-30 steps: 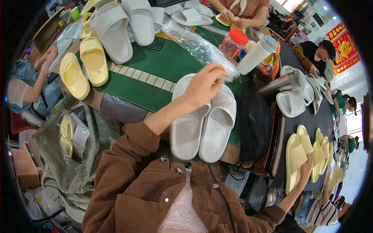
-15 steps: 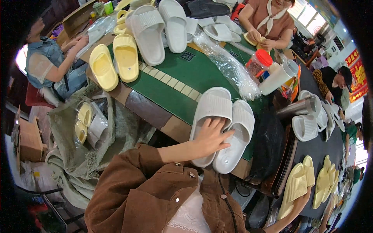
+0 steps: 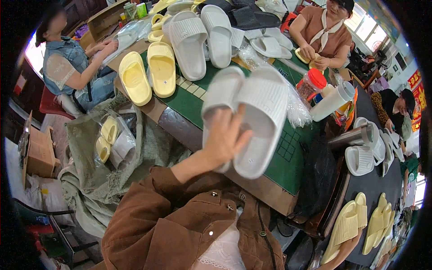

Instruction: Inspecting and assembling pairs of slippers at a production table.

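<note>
My left hand (image 3: 223, 138) grips a pair of pale grey slide sandals (image 3: 267, 96) where the two straps meet, with some fingers hidden inside. The pair is tilted and blurred, raised over the green table mat (image 3: 290, 173). At the far right my right forearm (image 3: 348, 252) reaches behind a pair of yellow slides (image 3: 345, 225) on the dark table. That hand's fingers are hidden by the slides, so its hold cannot be made out.
Yellow slides (image 3: 135, 81) and larger grey slides (image 3: 189, 49) stand at the table's far left. A red-lidded jar (image 3: 310, 85) and a white bottle (image 3: 332, 101) stand right. A sack (image 3: 81, 153) holds bagged slides. Two co-workers (image 3: 321, 36) (image 3: 72, 63) sit across and left.
My left hand has lifted the grey slides off the table edge, up and slightly away from me. The view has shifted a little; my right arm stays by the yellow slides.
</note>
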The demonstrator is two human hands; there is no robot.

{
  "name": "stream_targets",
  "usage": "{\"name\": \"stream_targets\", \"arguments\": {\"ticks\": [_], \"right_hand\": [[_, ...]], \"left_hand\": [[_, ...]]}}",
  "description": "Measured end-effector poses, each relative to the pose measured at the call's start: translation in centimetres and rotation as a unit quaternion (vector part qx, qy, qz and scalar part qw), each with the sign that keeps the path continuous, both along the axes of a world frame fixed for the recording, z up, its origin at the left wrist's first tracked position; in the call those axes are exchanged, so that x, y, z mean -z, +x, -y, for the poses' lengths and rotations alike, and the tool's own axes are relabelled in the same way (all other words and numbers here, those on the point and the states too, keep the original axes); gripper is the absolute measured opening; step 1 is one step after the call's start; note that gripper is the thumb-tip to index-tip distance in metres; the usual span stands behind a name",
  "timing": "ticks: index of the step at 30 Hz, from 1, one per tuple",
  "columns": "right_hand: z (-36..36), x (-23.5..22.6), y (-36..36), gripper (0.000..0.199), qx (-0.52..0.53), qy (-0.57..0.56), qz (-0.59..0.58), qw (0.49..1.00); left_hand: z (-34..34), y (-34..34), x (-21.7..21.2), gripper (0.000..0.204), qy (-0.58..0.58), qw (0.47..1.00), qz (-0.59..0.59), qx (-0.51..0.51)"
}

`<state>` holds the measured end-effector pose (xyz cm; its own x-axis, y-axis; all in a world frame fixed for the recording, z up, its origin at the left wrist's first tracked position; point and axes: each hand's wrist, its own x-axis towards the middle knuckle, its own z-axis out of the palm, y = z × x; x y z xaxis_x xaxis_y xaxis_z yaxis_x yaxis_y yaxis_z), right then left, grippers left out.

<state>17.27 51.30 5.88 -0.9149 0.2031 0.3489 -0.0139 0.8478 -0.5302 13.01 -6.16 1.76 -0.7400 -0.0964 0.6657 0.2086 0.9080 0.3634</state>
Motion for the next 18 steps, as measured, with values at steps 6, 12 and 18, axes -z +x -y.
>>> {"name": "stream_targets", "arguments": {"ticks": [6,12,18], "right_hand": [[-0.6,0.8,-0.2,0.044,0.002,-0.036,-0.003,0.999],[-1.4,0.9,-0.4,0.045,-0.017,-0.064,-0.009,0.998],[-1.4,0.6,-0.3,0.046,-0.006,-0.004,-0.008,1.0]], "left_hand": [[9.0,0.2,-2.2,0.062,-0.084,0.966,-0.05,-0.238],[18.2,-0.7,-1.6,0.063,-0.101,0.93,-0.056,-0.349],[23.7,-4.3,-0.7,0.063,-0.139,0.886,-0.061,-0.437]]}}
